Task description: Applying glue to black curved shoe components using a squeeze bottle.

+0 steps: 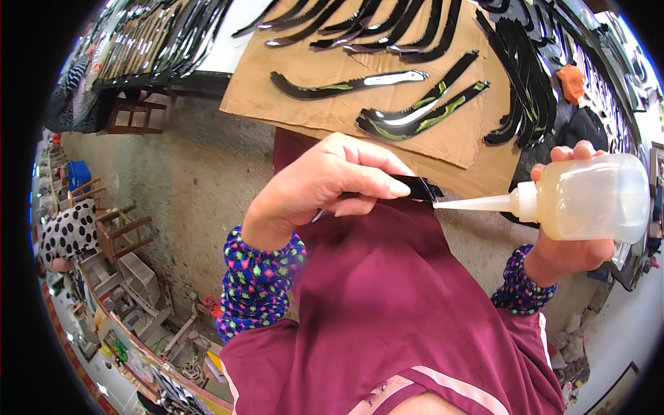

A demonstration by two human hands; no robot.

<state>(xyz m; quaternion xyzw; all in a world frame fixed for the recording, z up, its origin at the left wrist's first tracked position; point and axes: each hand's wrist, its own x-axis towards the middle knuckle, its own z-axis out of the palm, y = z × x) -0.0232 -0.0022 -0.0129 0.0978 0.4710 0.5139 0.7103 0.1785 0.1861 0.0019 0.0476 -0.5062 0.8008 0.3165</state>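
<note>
My left hand (311,176) pinches a glossy black strip (422,187) between thumb and fingers, above my maroon apron (387,277). Most of the strip is hidden by the hand; only its end sticks out to the right. My right hand (564,257) is wrapped round a translucent squeeze bottle (588,197), tipped on its side and partly filled with pale liquid. Its long white nozzle (481,203) points left, and the tip is at the end of the strip, seemingly touching it.
Ahead lies a cardboard sheet (311,114) bearing several curved black strips (346,84), some with green patches. More black strips (526,83) are piled at its right, near an orange cloth (571,84). Wooden stools (124,235) stand on the floor to the left.
</note>
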